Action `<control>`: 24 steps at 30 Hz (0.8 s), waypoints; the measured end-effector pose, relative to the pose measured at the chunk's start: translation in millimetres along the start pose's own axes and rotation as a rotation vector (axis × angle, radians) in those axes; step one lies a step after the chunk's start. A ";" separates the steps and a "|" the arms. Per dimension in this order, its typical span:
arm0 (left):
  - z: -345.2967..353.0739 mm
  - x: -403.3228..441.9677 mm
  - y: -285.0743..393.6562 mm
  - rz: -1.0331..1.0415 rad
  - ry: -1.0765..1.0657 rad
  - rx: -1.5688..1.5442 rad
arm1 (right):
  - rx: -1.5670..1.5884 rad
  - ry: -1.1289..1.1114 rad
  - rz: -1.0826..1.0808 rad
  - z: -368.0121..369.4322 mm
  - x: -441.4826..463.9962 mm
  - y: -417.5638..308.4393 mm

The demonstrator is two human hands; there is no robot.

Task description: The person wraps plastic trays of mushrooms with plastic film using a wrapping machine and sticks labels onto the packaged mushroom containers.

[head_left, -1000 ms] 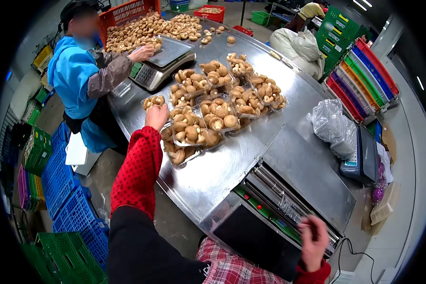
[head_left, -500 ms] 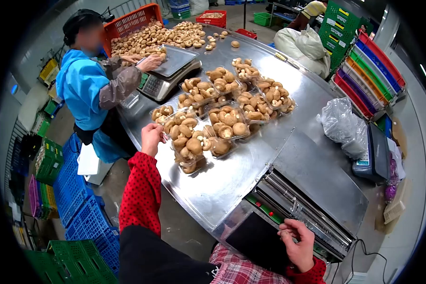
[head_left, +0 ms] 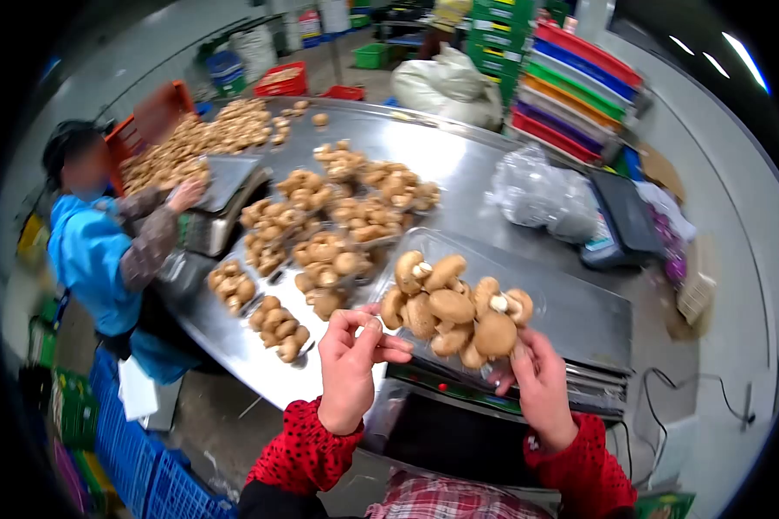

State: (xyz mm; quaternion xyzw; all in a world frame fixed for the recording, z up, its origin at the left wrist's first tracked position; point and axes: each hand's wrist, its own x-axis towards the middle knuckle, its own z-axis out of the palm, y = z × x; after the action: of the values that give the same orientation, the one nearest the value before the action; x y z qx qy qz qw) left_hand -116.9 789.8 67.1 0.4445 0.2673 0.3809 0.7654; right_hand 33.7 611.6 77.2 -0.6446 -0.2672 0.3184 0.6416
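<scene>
My clear, thin plastic tray [head_left: 485,264] looked shiny and smooth. The round brown mushrooms [head_left: 450,306] in it looked mostly smooth and a bit dull. The wide grey metal table [head_left: 372,125] was flat and very shiny. My red, black-dotted sleeves [head_left: 307,445] were cloth. The clear plastic bags [head_left: 541,195] looked crinkly and glossy.

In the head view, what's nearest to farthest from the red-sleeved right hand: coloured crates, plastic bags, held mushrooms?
1. Held mushrooms: just left of the right hand.
2. Plastic bags: beyond the mushrooms, rightward.
3. Coloured crates: farthest, stacked behind the bags.
</scene>
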 end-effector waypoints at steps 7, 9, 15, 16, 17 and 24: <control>76.3 50.6 -64.9 -0.240 -0.346 0.254 | -0.352 0.238 0.073 -117.9 39.7 9.0; 77.7 71.1 -84.6 -0.265 -0.542 0.591 | -0.356 0.302 0.138 -143.5 53.1 33.7; 100.6 105.2 -88.2 0.489 -0.593 1.000 | -0.361 0.298 0.231 -158.7 52.2 54.7; 104.2 108.6 -93.2 0.514 -0.632 1.051 | -0.368 0.301 0.240 -156.6 50.7 52.3; 107.0 111.3 -99.9 0.540 -0.674 1.099 | -0.366 0.306 0.248 -155.7 50.2 52.4; 123.8 109.9 -115.5 0.705 -0.492 1.087 | -0.342 0.325 0.152 -153.0 50.9 62.9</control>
State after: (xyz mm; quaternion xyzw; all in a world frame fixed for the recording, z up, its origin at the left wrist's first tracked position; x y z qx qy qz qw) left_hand 77.9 784.6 14.4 0.8987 0.0786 0.3072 0.3029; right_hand 178.3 547.2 6.9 -0.8049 -0.1613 0.2077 0.5319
